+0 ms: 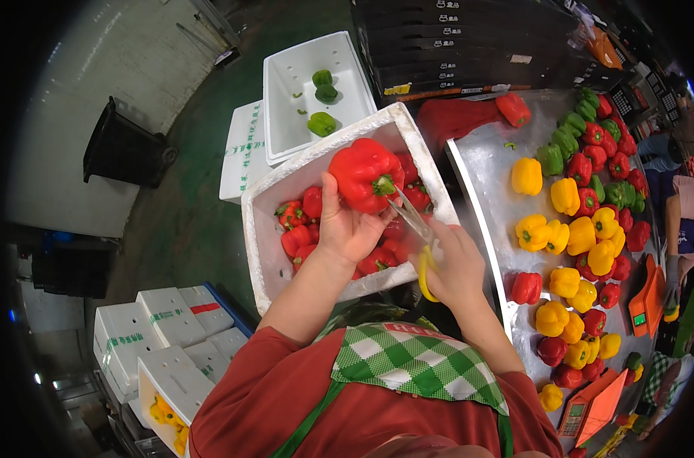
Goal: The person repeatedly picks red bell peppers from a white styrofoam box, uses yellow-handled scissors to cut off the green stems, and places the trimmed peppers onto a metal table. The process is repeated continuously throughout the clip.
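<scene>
A large red bell pepper point(362, 169) rests in my left hand point(347, 229), its green stem turned toward my right. My right hand point(455, 263) grips yellow-handled scissors point(414, 217), and their blades reach the stem of that pepper. Both hands are above a white foam box point(257, 252) that holds several more red bell peppers point(295, 240). Whether the blades are closed on the stem is too small to tell.
On the right, a metal table point(488, 229) bears red, yellow point(526, 177) and green peppers, plus orange scales point(647, 298). Another foam box point(274, 84) with green peppers stands beyond mine. Black crates point(476, 46) are stacked at the back; a black bin point(125, 145) stands left.
</scene>
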`<state>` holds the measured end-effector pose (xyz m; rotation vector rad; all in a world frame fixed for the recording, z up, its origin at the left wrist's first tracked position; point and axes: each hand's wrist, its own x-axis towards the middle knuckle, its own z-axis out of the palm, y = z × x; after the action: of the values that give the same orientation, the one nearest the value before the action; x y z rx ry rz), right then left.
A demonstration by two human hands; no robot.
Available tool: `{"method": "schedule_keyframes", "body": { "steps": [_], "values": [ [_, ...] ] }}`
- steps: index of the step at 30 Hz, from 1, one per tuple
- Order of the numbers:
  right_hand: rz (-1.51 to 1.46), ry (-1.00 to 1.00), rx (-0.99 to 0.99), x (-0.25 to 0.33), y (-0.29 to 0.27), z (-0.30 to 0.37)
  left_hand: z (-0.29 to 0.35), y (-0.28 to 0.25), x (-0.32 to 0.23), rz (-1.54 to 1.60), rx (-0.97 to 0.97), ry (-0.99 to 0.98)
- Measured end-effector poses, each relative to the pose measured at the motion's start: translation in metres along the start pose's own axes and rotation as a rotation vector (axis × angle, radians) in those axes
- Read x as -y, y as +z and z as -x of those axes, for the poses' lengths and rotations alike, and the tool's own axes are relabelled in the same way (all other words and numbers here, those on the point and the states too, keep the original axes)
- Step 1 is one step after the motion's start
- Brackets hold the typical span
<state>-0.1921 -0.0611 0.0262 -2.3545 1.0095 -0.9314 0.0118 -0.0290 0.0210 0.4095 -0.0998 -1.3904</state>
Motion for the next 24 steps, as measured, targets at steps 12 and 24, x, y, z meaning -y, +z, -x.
{"method": "schedule_keyframes", "body": {
  "steps": [12, 24],
  "values": [
    [0.041, 0.003, 0.025, -0.006, 0.015, -0.006, 0.004, 0.0, 0.013, 0.002, -0.074, 0.008],
    [-0.184, 0.19, 0.236, -0.002, 0.006, -0.017, 0.02, -0.014, -0.003, -0.088, -0.073, 0.239]
  ]
}}
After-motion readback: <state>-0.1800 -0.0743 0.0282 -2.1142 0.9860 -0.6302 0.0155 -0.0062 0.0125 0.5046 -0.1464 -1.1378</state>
